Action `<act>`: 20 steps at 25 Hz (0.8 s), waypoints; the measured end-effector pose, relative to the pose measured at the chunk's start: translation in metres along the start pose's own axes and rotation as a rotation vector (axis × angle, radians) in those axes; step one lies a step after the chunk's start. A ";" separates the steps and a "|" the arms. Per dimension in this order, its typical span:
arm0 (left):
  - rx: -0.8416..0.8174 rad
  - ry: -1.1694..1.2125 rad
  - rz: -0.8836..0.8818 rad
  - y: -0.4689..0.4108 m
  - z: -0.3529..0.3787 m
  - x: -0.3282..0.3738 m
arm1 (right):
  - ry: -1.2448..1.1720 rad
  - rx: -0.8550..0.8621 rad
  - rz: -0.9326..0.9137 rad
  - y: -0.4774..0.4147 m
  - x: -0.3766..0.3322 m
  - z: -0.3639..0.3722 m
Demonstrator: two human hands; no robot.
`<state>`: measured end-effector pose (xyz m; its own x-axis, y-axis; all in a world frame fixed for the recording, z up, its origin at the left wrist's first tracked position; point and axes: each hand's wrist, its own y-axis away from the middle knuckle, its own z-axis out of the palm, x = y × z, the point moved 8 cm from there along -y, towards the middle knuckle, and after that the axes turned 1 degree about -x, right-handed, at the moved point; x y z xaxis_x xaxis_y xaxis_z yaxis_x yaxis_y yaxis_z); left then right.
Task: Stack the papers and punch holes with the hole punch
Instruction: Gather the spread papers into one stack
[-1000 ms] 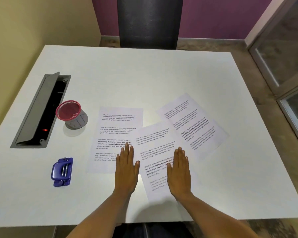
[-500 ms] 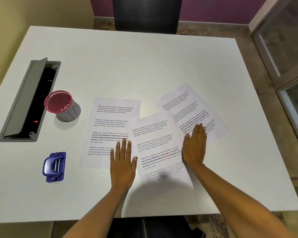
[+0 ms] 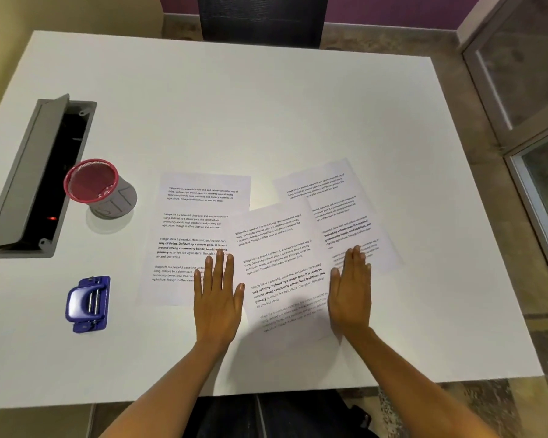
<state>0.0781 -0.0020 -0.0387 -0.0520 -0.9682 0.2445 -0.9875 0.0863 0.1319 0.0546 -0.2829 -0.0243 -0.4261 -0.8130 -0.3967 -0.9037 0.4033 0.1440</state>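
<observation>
Three printed sheets lie fanned on the white table [image 3: 266,115]: a left sheet [image 3: 196,216], a middle sheet [image 3: 279,257] overlapping it, and a right sheet [image 3: 336,203] angled away. My left hand [image 3: 217,298] rests flat, fingers apart, across the seam of the left and middle sheets. My right hand [image 3: 350,292] stands on its edge at the right side of the middle sheet, fingertips on the right sheet. The blue hole punch [image 3: 87,304] sits apart at the left front, untouched.
A red-rimmed mesh pen cup [image 3: 100,189] stands left of the papers. A grey cable hatch [image 3: 29,178] is open in the table's left side. A dark chair [image 3: 261,18] stands at the far edge, and glass doors [image 3: 525,90] at right.
My right hand moved from flat on the middle sheet out to its right edge and tilted up onto its side. My left hand stayed in place.
</observation>
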 end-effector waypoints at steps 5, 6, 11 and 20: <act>0.005 -0.014 0.000 0.001 0.001 -0.001 | 0.029 0.141 -0.173 0.040 -0.027 -0.002; 0.004 -0.017 -0.001 0.001 0.001 -0.001 | 0.012 0.130 -0.141 0.040 -0.030 -0.004; -0.001 -0.016 0.000 0.001 0.001 0.000 | -0.048 0.017 0.168 0.021 -0.038 -0.009; -0.014 0.009 -0.006 0.001 0.000 0.000 | -0.246 -0.139 0.329 -0.012 -0.030 -0.017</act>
<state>0.0770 -0.0020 -0.0380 -0.0445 -0.9667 0.2522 -0.9857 0.0836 0.1464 0.0779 -0.2704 0.0015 -0.6850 -0.5194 -0.5108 -0.7255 0.5504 0.4132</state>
